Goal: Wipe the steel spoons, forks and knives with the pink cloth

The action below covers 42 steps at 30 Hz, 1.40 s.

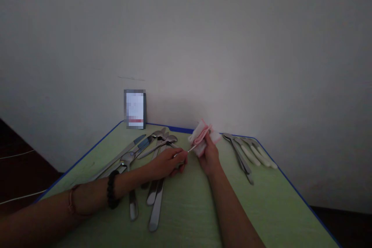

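Observation:
My left hand is closed around the handle of a metal utensil whose far end goes into a pink and white cloth. My right hand grips that cloth, wrapped round the utensil's tip. Both hands meet over the middle of the green table. The utensil's head is hidden in the cloth, so I cannot tell what kind it is.
A heap of spoons and knives lies on the left, under my left forearm. A row of cutlery with pale handles lies on the right. A small card leans against the white wall at the back. The table has a blue rim.

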Each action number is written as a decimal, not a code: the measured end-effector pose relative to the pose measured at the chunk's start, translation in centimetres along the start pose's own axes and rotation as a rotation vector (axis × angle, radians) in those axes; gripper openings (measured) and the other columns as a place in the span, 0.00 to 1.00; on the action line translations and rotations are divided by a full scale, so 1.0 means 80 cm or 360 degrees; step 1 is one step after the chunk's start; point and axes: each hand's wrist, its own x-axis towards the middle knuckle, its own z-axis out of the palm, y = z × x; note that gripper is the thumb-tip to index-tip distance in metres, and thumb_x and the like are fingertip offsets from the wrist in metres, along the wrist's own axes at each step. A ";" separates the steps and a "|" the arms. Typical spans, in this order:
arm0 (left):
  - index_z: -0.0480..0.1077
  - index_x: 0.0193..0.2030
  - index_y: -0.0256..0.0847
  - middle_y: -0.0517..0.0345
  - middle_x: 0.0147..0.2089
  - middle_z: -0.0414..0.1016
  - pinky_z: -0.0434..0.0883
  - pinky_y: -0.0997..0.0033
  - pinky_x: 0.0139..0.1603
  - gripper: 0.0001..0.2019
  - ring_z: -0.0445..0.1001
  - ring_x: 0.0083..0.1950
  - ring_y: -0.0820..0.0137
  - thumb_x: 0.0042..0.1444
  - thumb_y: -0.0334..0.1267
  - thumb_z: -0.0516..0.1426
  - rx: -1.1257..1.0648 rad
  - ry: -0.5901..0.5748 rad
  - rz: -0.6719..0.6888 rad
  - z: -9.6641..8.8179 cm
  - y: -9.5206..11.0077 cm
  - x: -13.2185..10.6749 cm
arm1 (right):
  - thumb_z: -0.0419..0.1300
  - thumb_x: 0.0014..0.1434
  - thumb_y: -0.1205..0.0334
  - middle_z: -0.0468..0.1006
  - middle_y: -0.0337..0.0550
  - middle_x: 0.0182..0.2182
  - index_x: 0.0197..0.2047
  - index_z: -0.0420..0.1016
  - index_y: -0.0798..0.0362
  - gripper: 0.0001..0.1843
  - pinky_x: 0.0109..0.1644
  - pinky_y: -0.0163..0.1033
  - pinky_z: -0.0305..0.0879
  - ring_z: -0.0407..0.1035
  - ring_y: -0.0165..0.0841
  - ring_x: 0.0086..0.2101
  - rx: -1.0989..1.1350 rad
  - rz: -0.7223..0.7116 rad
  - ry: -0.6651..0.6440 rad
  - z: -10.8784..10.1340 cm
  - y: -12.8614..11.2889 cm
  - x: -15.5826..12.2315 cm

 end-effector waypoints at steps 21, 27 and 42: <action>0.70 0.36 0.37 0.60 0.30 0.66 0.61 0.77 0.27 0.20 0.62 0.27 0.75 0.61 0.50 0.44 -0.0357 0.0174 -0.0019 -0.003 -0.004 0.001 | 0.63 0.43 0.69 0.81 0.38 0.26 0.31 0.74 0.54 0.08 0.31 0.35 0.72 0.74 0.32 0.27 -0.0193 0.0059 -0.0155 -0.007 -0.004 -0.002; 0.70 0.33 0.40 0.61 0.27 0.64 0.63 0.73 0.30 0.19 0.62 0.28 0.71 0.61 0.50 0.44 0.0035 0.0228 0.0071 -0.002 0.002 0.001 | 0.67 0.44 0.61 0.78 0.38 0.22 0.29 0.75 0.55 0.08 0.29 0.34 0.69 0.71 0.30 0.23 -0.0309 0.0421 -0.0711 -0.005 -0.002 -0.016; 0.69 0.51 0.37 0.50 0.49 0.76 0.68 0.62 0.51 0.23 0.73 0.47 0.59 0.51 0.47 0.61 0.0344 0.0419 0.0074 -0.004 -0.004 0.003 | 0.72 0.43 0.60 0.82 0.40 0.31 0.38 0.76 0.54 0.18 0.39 0.40 0.73 0.76 0.35 0.32 -0.0223 0.0147 -0.0377 -0.002 -0.001 -0.013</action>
